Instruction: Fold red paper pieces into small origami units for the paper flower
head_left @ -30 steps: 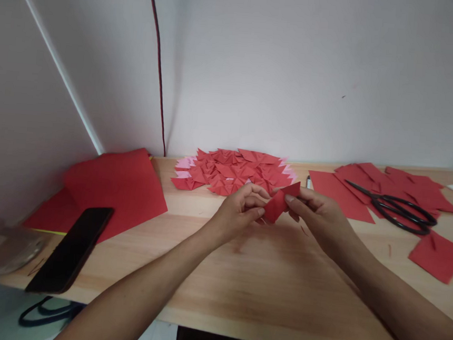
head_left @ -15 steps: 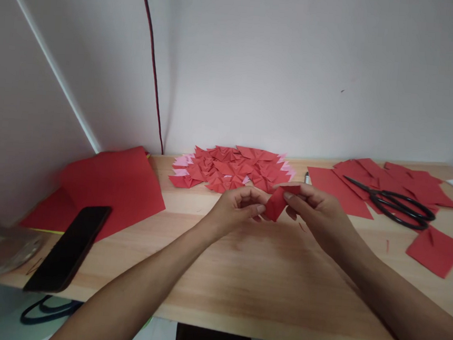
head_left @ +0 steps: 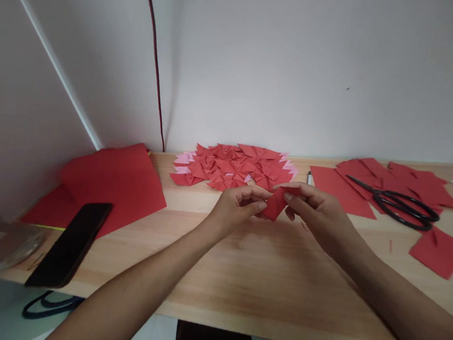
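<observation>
Above the middle of the wooden table, a small folded piece of red paper [head_left: 276, 205] is held between both hands. My left hand [head_left: 240, 205] pinches its left edge with thumb and fingers. My right hand [head_left: 313, 203] grips the upper right part, the thumb pressed on the front face. Fingers cover parts of the paper, so not all its folds show. Just behind the hands lies a pile of folded red paper pieces [head_left: 232, 166], with pink ones showing at its edges.
At left, large red sheets [head_left: 118, 181] lie partly under a black phone [head_left: 71, 244], beside a clear container [head_left: 3, 246]. Black-handled scissors [head_left: 405, 207] rest on cut red paper [head_left: 419, 181] at right. A marker [head_left: 309, 178] stands near the wall; red squares [head_left: 437, 252] lie closer.
The view has shifted very slightly. Both hands keep hold of the folded red paper in nearly the same place, with only a small change in its tilt.
</observation>
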A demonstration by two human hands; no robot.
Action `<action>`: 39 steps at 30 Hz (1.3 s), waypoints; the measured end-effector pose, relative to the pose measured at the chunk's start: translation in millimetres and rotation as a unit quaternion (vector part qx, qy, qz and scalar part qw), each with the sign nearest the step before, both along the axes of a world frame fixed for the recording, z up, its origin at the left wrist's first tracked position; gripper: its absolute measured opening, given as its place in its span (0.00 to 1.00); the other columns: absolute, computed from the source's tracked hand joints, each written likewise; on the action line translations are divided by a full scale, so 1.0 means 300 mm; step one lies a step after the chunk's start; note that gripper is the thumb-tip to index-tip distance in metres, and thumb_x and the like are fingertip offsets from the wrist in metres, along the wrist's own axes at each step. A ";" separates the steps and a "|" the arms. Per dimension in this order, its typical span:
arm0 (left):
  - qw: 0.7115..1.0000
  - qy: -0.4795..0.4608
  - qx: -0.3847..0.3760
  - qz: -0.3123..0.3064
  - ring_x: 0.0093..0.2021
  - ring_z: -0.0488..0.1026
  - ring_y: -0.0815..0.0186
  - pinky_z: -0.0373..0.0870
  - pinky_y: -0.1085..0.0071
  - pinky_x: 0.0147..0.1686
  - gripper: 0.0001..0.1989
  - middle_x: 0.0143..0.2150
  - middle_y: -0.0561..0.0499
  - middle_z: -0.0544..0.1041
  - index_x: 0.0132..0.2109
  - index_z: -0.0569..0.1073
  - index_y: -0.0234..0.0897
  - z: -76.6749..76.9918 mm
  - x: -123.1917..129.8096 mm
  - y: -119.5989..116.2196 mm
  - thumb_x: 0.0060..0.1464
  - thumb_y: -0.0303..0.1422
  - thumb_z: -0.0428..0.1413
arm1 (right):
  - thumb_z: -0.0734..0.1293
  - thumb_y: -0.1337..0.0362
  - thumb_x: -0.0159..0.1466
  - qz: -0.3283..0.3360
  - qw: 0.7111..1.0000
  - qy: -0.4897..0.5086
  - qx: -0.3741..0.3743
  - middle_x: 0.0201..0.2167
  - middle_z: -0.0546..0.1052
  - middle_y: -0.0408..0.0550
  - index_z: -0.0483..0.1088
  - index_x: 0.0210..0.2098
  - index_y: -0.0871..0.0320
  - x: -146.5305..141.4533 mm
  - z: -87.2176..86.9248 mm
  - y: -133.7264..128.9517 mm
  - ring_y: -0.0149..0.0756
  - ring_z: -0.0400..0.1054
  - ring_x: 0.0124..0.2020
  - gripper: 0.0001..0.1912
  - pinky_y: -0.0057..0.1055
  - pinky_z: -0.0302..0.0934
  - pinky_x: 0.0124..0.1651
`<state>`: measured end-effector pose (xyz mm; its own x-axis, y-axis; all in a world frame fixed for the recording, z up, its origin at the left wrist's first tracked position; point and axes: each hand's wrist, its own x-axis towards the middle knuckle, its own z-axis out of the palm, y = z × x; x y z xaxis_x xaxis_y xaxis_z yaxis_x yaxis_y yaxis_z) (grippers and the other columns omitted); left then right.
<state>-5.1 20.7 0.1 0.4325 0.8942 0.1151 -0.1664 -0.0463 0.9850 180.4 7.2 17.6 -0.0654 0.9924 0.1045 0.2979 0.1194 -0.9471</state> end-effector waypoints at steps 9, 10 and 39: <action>0.994 0.074 0.077 0.030 0.41 0.74 0.65 0.71 0.69 0.42 0.10 0.42 0.45 0.77 0.42 0.76 0.32 0.018 0.004 -0.021 0.54 0.26 0.54 | 0.65 0.52 0.60 0.057 0.997 -0.041 0.017 0.23 0.70 0.42 0.69 0.29 0.56 -0.009 0.005 0.005 0.29 0.60 0.22 0.14 0.28 0.56 0.26; 0.991 0.089 0.093 0.035 0.43 0.74 0.65 0.70 0.69 0.43 0.10 0.43 0.45 0.78 0.42 0.77 0.33 0.017 0.004 -0.023 0.54 0.25 0.53 | 0.65 0.52 0.60 0.061 0.997 -0.045 0.028 0.23 0.71 0.42 0.69 0.29 0.56 -0.007 0.000 0.009 0.29 0.60 0.23 0.13 0.28 0.56 0.27; 0.996 0.061 -0.003 0.066 0.25 0.71 0.73 0.66 0.77 0.29 0.11 0.26 0.54 0.73 0.42 0.73 0.32 0.002 0.027 -0.038 0.49 0.24 0.57 | 0.62 0.55 0.63 0.007 0.998 -0.046 0.033 0.19 0.65 0.39 0.63 0.28 0.53 -0.026 -0.050 -0.006 0.31 0.60 0.22 0.11 0.29 0.54 0.26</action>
<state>3.0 9.2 0.7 0.3217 0.9447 0.0642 -0.0388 -0.0546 0.9978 172.5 5.2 2.8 -0.0920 0.9823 0.1633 0.3817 0.1862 -0.9053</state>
